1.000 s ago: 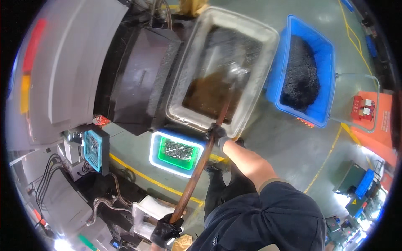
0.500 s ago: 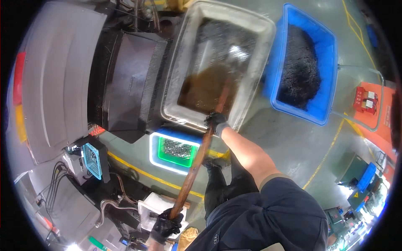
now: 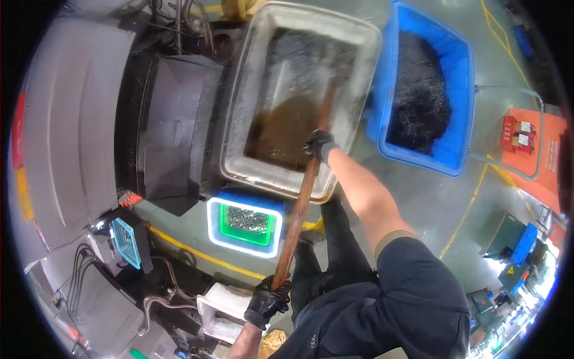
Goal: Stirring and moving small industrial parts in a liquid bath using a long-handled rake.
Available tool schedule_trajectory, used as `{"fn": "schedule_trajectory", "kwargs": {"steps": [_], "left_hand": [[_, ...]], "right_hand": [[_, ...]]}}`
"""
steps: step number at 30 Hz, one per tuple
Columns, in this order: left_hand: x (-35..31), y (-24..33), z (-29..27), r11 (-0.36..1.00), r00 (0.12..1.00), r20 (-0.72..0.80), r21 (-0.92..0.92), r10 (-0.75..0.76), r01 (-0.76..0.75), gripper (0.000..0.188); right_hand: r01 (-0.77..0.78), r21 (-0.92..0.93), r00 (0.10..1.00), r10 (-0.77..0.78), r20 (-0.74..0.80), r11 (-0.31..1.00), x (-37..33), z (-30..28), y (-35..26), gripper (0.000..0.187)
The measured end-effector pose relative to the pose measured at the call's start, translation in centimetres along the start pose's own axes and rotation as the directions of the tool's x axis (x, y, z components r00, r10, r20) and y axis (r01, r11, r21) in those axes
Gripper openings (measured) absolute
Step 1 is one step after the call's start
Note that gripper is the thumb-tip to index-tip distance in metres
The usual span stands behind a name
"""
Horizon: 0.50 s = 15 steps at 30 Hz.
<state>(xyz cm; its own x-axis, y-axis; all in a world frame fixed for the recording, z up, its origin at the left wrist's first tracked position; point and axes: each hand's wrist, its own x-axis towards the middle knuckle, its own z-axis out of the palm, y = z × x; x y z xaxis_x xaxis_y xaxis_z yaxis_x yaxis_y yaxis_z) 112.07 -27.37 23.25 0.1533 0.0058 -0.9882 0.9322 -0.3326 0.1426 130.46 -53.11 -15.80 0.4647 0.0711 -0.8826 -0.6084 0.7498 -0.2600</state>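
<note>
A long brown wooden pole (image 3: pixel 303 206) slants from my lower left up into a big grey-white tub (image 3: pixel 234 134). Near the pole's lower end, my left hand (image 3: pixel 269 300) in a black glove is wrapped round it. Higher up, over the tub's near right part, my right hand (image 3: pixel 320 145), also in a dark glove, grips the same pole. Dark murky liquid (image 3: pixel 281 134) lies in the tub, with light glinting off it. The pole's far end dips into that liquid, so what is on its tip is hidden.
Right of the tub stands a blue bin (image 3: pixel 385 137) of dark fine material. A white-rimmed container (image 3: pixel 216 244) holds a green basket (image 3: pixel 226 230) of small metal pieces. Grey machinery (image 3: pixel 78 119) fills the left. A turquoise basket (image 3: pixel 127 242) and a white box (image 3: pixel 206 308) sit lower left.
Both hands and the pole have shifted: my left hand moved right and up, my right hand up and slightly right. The pole reaches farther into the tub. The whole view has shifted slightly.
</note>
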Motion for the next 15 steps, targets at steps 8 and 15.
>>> {"fn": "schedule_trajectory", "kwargs": {"steps": [8,15], "left_hand": [[9.9,-11.7,-0.7,0.996,0.998,-0.002,0.053,0.067,-0.067,0.033],[12.2,-18.0,-1.3,0.947,0.982,-0.034,0.271,0.187,-0.171,0.031]], "right_hand": [[-0.013,0.278,0.998,0.029,-0.055,0.960,3.0,-2.5,5.0,0.036],[0.113,0.207,0.991,-0.095,-0.097,0.972,1.9,-5.6,10.2,0.026]]}}
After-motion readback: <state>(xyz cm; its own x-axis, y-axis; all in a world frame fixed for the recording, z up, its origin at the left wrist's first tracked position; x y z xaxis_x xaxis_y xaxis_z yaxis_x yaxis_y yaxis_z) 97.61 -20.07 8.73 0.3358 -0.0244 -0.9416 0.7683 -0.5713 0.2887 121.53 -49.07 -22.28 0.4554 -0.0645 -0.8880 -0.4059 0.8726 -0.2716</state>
